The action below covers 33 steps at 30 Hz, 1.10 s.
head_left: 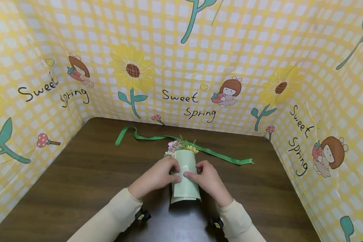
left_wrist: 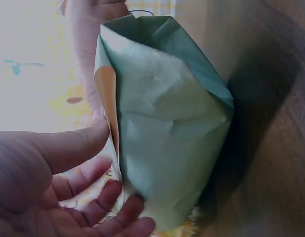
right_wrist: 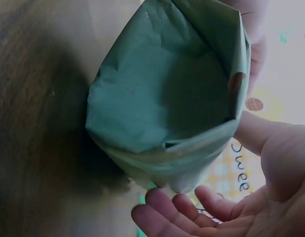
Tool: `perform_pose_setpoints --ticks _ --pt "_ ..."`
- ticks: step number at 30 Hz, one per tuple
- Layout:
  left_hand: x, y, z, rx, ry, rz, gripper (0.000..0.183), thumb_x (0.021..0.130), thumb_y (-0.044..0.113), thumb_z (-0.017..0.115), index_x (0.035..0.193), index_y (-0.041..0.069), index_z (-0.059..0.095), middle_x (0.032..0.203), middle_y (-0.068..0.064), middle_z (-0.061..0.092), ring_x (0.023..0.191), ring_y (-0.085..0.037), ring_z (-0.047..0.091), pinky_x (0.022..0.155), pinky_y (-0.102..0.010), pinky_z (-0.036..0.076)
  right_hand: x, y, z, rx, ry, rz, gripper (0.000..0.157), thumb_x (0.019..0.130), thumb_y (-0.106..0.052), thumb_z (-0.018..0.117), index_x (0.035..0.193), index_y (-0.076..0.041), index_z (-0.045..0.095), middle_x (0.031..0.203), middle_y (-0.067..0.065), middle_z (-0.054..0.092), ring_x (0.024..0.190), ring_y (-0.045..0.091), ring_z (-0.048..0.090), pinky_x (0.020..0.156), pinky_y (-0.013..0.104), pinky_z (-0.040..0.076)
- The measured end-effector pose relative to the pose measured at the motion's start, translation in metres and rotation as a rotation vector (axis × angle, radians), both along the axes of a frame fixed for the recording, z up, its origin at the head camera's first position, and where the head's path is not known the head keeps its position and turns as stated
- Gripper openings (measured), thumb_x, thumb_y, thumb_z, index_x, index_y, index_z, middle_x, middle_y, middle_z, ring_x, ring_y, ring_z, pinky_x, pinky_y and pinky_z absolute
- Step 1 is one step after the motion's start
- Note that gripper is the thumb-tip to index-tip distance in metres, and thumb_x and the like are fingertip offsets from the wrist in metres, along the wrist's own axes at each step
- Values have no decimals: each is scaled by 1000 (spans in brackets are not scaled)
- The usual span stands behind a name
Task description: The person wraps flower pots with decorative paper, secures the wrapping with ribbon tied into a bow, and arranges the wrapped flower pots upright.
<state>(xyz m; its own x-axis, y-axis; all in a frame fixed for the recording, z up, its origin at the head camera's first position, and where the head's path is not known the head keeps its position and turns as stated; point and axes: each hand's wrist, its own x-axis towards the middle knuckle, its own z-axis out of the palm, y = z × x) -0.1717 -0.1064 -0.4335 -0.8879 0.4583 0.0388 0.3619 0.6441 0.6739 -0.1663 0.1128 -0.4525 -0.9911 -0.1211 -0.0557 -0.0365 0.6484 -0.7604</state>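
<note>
A pale green paper wrap (head_left: 186,186), rolled into a tube, lies on the table with its flat lower end toward me. From its far end stick small pink and yellow flowers (head_left: 174,146) with green sprigs. My left hand (head_left: 160,172) grips the left side, thumb on the top of the paper. On the right side, my right hand (head_left: 211,178) holds it the same way, its thumb tip near the middle. The right wrist view looks into the hollow lower end of the paper wrap (right_wrist: 142,98). In the left wrist view, a folded paper edge stands near the left thumb.
A green ribbon (head_left: 225,156) lies loosely curved across the table behind the flowers, its ends to the left and right. Yellow checked cloth (head_left: 175,67) with printed flowers walls the dark wooden table (head_left: 78,188) at the back and both sides.
</note>
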Motion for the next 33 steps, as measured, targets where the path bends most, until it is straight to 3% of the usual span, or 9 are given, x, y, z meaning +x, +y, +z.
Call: perform_pose_setpoints --ticks 6,13,21,28,33 --pt "-11 -9 -11 60 -320 146 38 82 37 87 88 8 62 79 -5 63 67 -21 60 59 -34 50 -3 6 -6 -104 -171 -2 71 83 -56 80 119 3 61 100 10 66 81 19 64 70 38 57" --pt "-19 -13 -23 81 -529 146 51 82 54 82 88 5 72 87 -9 73 75 -24 73 62 -41 60 -7 11 -11 -198 -261 11 57 87 -52 79 102 2 69 95 11 69 76 20 67 71 42 61" --pt "-22 -13 -30 173 -620 137 52 85 53 80 94 2 73 87 -13 75 76 -27 74 65 -42 61 -7 18 -14 -279 -359 34 60 89 -50 77 105 7 68 89 15 72 69 22 72 66 43 62" --pt "-18 -15 -34 297 -651 94 48 89 43 80 101 -3 74 89 -14 76 80 -30 76 72 -45 62 -3 15 -10 -279 -320 26 57 87 -48 80 102 6 68 89 14 71 68 23 72 65 44 62" --pt "-25 -16 -17 383 -625 99 53 90 39 79 112 -8 69 95 -16 76 84 -31 76 78 -47 62 -12 12 12 -297 -259 -6 57 87 -47 80 106 6 69 92 15 72 71 24 72 68 46 62"
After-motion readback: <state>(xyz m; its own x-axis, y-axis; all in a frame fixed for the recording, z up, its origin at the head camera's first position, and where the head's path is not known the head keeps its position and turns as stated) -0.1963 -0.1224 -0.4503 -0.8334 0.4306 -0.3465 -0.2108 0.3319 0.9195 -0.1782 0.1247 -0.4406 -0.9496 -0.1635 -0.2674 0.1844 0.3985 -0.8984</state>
